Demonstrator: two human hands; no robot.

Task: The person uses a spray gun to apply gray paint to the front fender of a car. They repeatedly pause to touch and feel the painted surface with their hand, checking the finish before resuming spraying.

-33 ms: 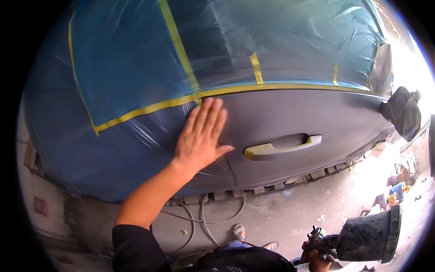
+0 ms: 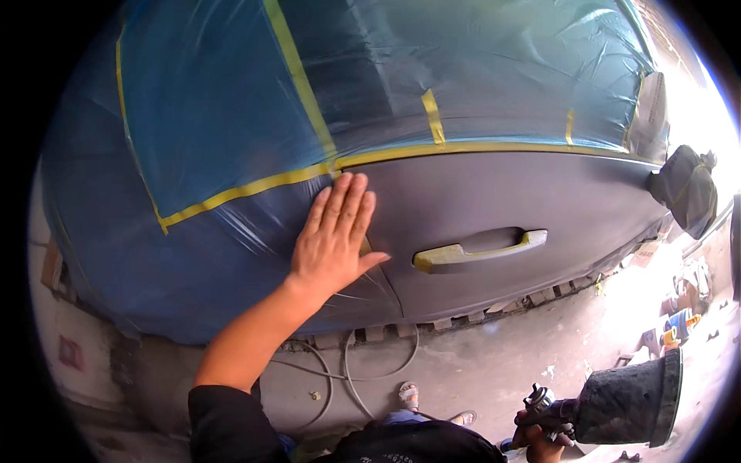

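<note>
A grey primed car door (image 2: 532,193) fills the middle of the view, its handle (image 2: 478,248) wrapped in yellow tape. Blue plastic film (image 2: 208,116) covers the windows and the panel to the left, edged with yellow masking tape (image 2: 255,185). My left hand (image 2: 336,239) lies flat, fingers together, on the door's left edge at the seam with the film. My right hand (image 2: 536,444) is low at the bottom right, gripping a spray gun (image 2: 617,401) with a large black cup, held away from the door.
The wrapped side mirror (image 2: 683,189) juts out at the right. Hoses (image 2: 347,370) loop on the concrete floor under the car. My sandalled foot (image 2: 407,395) stands near them. Several paint cans (image 2: 679,320) sit at the far right.
</note>
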